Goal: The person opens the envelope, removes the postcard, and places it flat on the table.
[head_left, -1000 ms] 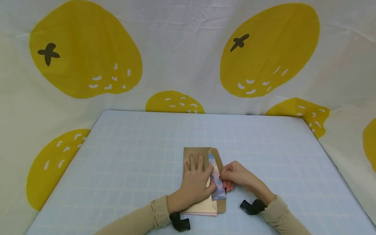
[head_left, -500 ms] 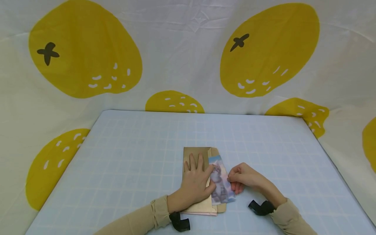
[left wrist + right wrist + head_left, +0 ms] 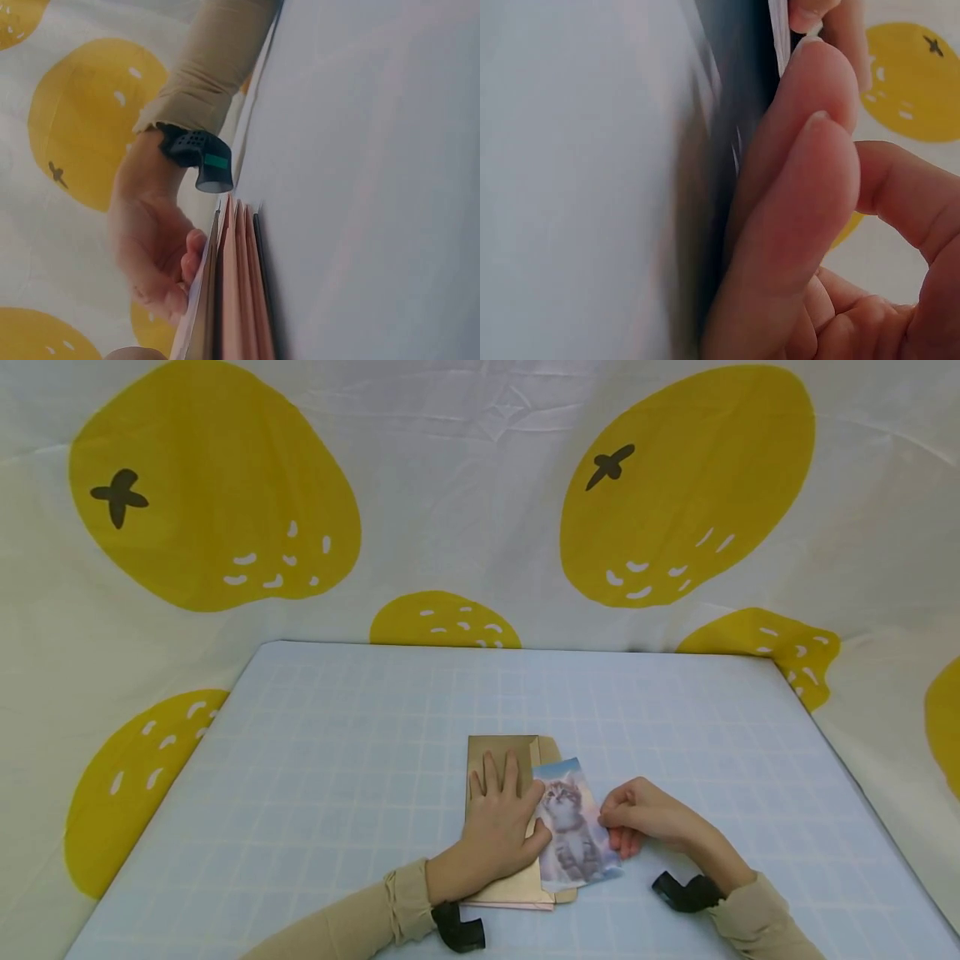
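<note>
A gold-brown envelope (image 3: 517, 889) lies on the table with its flap (image 3: 566, 896) opened out to the right. My left hand (image 3: 495, 833) rests flat on it, fingers spread. A card with a kitten picture (image 3: 573, 847) sticks out to the right over the flap, its left side right at the envelope's mouth. Thumb and finger of my right hand (image 3: 645, 814) pinch the card's right edge. In the left wrist view, several pink paper layers (image 3: 244, 292) show edge-on below the right hand (image 3: 154, 255). Close-up right fingers (image 3: 802, 202) fill the right wrist view.
The table (image 3: 345, 735) has a pale blue checked cover. Behind it hangs a white cloth (image 3: 465, 485) with large yellow fruit prints. Each wrist wears a black camera mount, one on the left (image 3: 459, 928) and one on the right (image 3: 686, 892).
The right hand has moved to the right with the card, which has slid farther out of the envelope and tilted a little, showing the kitten. The left hand has stayed in place.
</note>
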A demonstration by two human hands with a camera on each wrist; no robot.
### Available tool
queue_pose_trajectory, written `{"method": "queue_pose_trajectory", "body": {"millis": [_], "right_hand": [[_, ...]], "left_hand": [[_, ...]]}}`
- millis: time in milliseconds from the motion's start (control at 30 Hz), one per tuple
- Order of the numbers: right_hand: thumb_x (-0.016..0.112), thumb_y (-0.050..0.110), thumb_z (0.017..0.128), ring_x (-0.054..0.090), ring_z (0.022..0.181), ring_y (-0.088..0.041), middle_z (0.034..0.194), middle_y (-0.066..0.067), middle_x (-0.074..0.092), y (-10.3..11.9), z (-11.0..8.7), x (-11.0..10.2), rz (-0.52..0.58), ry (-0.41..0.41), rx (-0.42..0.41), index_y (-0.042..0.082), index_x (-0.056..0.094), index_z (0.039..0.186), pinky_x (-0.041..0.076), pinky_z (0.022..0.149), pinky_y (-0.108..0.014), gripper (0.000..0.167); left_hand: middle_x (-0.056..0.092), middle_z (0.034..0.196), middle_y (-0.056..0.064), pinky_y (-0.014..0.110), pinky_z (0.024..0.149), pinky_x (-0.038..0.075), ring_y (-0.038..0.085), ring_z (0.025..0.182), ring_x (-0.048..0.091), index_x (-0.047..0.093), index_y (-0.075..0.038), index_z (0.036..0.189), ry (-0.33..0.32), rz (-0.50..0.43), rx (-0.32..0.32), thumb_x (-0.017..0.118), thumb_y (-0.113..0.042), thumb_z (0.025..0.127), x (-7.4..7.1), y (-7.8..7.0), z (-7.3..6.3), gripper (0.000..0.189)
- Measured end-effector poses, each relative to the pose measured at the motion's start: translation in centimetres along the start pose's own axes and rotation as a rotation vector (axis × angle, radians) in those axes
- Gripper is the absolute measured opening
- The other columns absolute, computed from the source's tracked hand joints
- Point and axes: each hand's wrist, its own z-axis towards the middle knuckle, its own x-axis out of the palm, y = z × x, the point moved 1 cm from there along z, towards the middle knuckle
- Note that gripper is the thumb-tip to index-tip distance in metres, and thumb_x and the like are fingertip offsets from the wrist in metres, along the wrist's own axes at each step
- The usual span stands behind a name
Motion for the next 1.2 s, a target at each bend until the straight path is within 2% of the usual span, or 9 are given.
{"method": "queue_pose_trajectory", "body": {"millis": [667, 933, 1200], "right_hand": [[0.061, 0.007, 0.094, 0.064, 0.05, -0.015, 0.062, -0.007, 0.064, -0.6, -1.2, -1.4, -0.017, 0.027, -0.007, -0.011, 0.064, 0.084, 0.052, 0.046, -0.028, 0.021], [0.06, 0.007, 0.096, 0.065, 0.052, -0.018, 0.065, -0.009, 0.065, -1.5, -3.1, -3.3, 0.008, -0.021, 0.022, -0.013, 0.063, 0.089, 0.053, 0.048, -0.03, 0.022], [0.058, 0.009, 0.098, 0.064, 0.055, -0.016, 0.068, -0.011, 0.066, -2.2, -4.9, -5.1, -0.011, -0.076, 0.054, -0.014, 0.063, 0.092, 0.055, 0.05, -0.034, 0.025]], "left_hand": [[0.047, 0.139, 0.035, 0.07, 0.081, 0.047, 0.063, 0.123, 0.043, 0.05, -0.017, 0.101, -0.043, 0.036, 0.015, 0.054, -0.039, 0.084, 0.2, 0.0, 0.0, 0.028], [0.048, 0.138, 0.034, 0.069, 0.08, 0.047, 0.063, 0.122, 0.044, 0.054, -0.017, 0.103, -0.058, 0.064, 0.025, 0.054, -0.039, 0.08, 0.2, 0.0, 0.0, 0.032], [0.047, 0.139, 0.034, 0.069, 0.082, 0.047, 0.062, 0.123, 0.043, 0.053, -0.018, 0.102, -0.033, 0.056, 0.014, 0.055, -0.038, 0.081, 0.0, -0.1, 0.0, 0.029]]}}
